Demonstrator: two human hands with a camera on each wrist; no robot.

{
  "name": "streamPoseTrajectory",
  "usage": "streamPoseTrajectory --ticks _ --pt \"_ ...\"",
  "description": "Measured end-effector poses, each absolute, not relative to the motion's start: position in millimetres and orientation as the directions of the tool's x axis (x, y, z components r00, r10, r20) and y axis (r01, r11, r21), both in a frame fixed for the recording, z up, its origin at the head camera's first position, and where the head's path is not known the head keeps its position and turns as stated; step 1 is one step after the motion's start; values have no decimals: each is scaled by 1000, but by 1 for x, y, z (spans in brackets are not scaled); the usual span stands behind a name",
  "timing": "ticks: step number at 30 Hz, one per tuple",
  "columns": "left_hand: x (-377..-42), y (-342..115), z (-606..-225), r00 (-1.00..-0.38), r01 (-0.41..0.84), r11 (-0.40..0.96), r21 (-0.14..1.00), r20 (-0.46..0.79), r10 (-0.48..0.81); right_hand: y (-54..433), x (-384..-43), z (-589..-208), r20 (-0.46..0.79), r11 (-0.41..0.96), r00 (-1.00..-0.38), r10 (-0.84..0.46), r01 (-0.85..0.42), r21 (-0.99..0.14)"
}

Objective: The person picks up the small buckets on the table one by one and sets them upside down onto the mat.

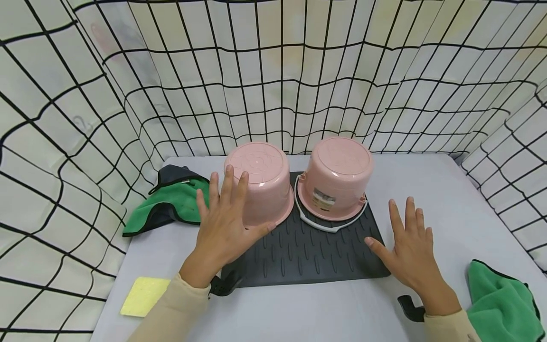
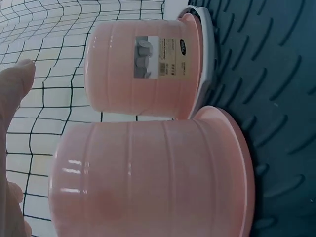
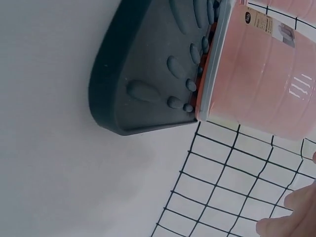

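Two pink buckets stand upside down on a dark ribbed mat [image 1: 295, 259]. The left bucket [image 1: 267, 190] is partly hidden behind my left hand [image 1: 224, 221], whose fingers are straight and spread. My right hand [image 1: 412, 251], also with straight spread fingers, hovers at the mat's right edge and holds nothing. The right bucket [image 1: 337, 180] carries a printed label [image 1: 323, 199], and its grey-white handle [image 1: 329, 229] lies around the front of its rim. In the left wrist view the left bucket [image 2: 148, 177] fills the near side, with the labelled bucket [image 2: 133, 69] beyond it.
A green and dark cloth [image 1: 171, 202] lies crumpled at the left of the white table [image 1: 307, 313]. Another green cloth [image 1: 504, 301] sits at the lower right. A yellow sponge cloth [image 1: 144, 297] lies near the left edge. White walls with black grid netting [image 1: 282, 88] enclose the table.
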State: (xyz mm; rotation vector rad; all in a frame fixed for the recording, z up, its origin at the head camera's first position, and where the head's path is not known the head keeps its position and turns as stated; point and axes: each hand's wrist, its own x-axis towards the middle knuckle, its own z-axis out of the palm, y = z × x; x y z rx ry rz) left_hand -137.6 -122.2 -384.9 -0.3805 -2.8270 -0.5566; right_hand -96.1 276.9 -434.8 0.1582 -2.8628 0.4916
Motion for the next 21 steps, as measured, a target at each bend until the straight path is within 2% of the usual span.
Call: streamPoseTrajectory --ticks 11,21 --pt "-135 -141 -399 -960 241 918 316 217 177 276 -111 -427 278 952 -959 -56 -135 -275" --pt "-146 -148 -392 -955 265 914 306 211 206 283 -131 -406 281 958 -957 -72 -144 -247"
